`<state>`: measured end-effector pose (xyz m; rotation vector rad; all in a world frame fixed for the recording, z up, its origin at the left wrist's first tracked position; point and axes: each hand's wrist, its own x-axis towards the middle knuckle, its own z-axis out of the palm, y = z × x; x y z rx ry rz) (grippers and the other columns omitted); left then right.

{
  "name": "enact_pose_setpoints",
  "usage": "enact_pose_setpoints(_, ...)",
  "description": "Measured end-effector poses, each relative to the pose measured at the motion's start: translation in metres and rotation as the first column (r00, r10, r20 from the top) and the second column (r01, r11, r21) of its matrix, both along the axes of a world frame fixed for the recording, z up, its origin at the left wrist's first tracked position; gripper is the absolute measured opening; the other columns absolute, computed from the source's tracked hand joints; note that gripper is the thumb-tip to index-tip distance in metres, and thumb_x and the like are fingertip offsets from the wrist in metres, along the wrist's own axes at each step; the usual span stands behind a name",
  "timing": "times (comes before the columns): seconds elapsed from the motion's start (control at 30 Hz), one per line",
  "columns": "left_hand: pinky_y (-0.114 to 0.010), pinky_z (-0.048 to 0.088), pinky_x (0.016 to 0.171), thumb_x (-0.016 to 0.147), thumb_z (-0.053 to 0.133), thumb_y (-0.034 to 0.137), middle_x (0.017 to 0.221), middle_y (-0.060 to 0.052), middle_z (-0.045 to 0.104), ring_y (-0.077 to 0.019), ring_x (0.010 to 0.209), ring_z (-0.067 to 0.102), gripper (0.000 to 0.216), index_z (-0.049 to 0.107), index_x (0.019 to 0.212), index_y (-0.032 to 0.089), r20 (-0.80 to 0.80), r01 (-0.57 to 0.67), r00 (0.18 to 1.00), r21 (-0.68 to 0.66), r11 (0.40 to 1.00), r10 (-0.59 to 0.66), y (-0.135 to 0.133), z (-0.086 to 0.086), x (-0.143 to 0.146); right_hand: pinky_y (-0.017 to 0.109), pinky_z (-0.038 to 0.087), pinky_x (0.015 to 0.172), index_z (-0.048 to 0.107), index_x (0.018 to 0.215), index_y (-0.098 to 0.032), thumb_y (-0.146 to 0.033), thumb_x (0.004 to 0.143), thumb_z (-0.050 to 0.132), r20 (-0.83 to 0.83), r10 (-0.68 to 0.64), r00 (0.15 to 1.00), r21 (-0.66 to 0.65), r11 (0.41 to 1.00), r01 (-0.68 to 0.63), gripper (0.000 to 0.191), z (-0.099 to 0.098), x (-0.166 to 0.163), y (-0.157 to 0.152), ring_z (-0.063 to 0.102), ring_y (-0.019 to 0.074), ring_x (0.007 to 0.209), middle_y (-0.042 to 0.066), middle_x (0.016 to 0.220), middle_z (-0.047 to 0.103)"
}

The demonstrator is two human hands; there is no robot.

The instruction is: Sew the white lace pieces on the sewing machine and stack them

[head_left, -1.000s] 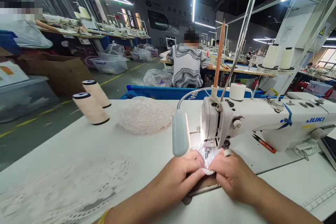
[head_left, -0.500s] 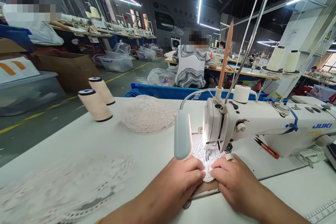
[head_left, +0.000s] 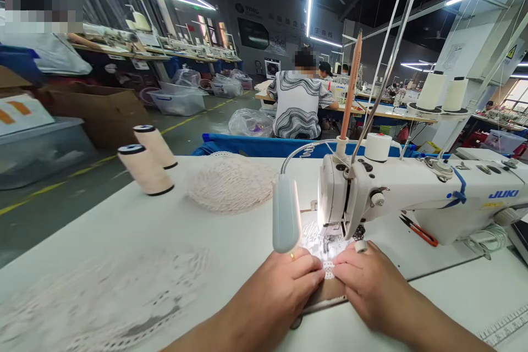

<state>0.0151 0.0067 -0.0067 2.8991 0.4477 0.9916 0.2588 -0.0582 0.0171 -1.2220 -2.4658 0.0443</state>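
Note:
A piece of white lace [head_left: 328,269] lies under the presser foot of a white sewing machine [head_left: 391,187], brightly lit by a small lamp [head_left: 286,214] on a bendy neck. My left hand [head_left: 291,280] holds the lace from its left edge, fingers and thumb closed together near the needle. Opposite it, my right hand [head_left: 367,278] pinches the right edge. Only a narrow strip shows between my fingertips, and the part in my fingers is hidden.
A lace pile [head_left: 231,182] and more lace [head_left: 124,297] lie on the left of the white table, with two thread cones [head_left: 146,171] at its edge. Orange-handled thread snips [head_left: 418,230] rest beneath the machine arm. A ruler [head_left: 505,325] lies front right. A person [head_left: 299,104] sits ahead.
The lace has slid away from me under the presser foot, so less of it shows in front. Both hands stay at its edges. The whole view has shifted slightly.

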Motion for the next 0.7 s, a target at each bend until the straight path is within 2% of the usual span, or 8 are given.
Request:
enact_pose_setpoints(0.23,-0.039,0.050,0.078,0.090,0.050,0.000,0.099,-0.006,0.078,-0.0238,0.083,0.071,0.033,0.070,0.107,0.021,0.010,-0.004,1.000,-0.001,1.000,0.004,0.003,0.012,0.004,0.038,0.043,0.077,0.060,0.091,-0.022,-0.001,0.085,0.057,0.007,-0.036,0.999,0.014,0.999,0.036,0.022,-0.002,-0.001,0.004,0.058,0.0257,0.088,0.006,0.101,0.074)
enact_pose_setpoints(0.4,-0.036,0.054,0.081,0.100,0.054,0.006,0.094,-0.005,0.077,-0.0228,0.081,0.072,0.026,0.074,0.102,0.023,-0.002,-0.040,0.999,-0.069,0.997,0.040,0.008,0.021,0.007,0.037,0.045,0.078,0.062,0.097,-0.021,0.001,0.083,0.057,-0.019,-0.053,0.998,0.019,0.998,0.053,0.027,-0.002,-0.002,0.007,0.059,0.0263,0.089,0.007,0.105,0.073)
enact_pose_setpoints(0.53,-0.036,0.057,0.083,0.109,0.048,0.015,0.095,-0.006,0.078,-0.0224,0.084,0.073,0.032,0.078,0.103,0.024,0.002,-0.059,0.998,-0.116,0.991,0.059,0.011,0.025,0.006,0.037,0.048,0.079,0.067,0.107,-0.021,0.001,0.085,0.056,-0.062,-0.072,0.995,0.052,0.996,0.076,0.033,-0.002,-0.002,0.008,0.060,0.0270,0.093,0.008,0.114,0.075)
enact_pose_setpoints(0.7,-0.037,0.060,0.084,0.110,0.044,0.017,0.094,-0.008,0.079,-0.0243,0.087,0.074,0.037,0.080,0.105,0.023,-0.011,-0.088,0.996,-0.120,0.989,0.087,0.011,0.030,0.007,0.038,0.052,0.081,0.070,0.118,-0.019,-0.001,0.090,0.056,-0.074,-0.088,0.993,0.094,0.991,0.095,0.037,0.001,-0.003,0.008,0.062,0.0276,0.096,0.010,0.120,0.077)
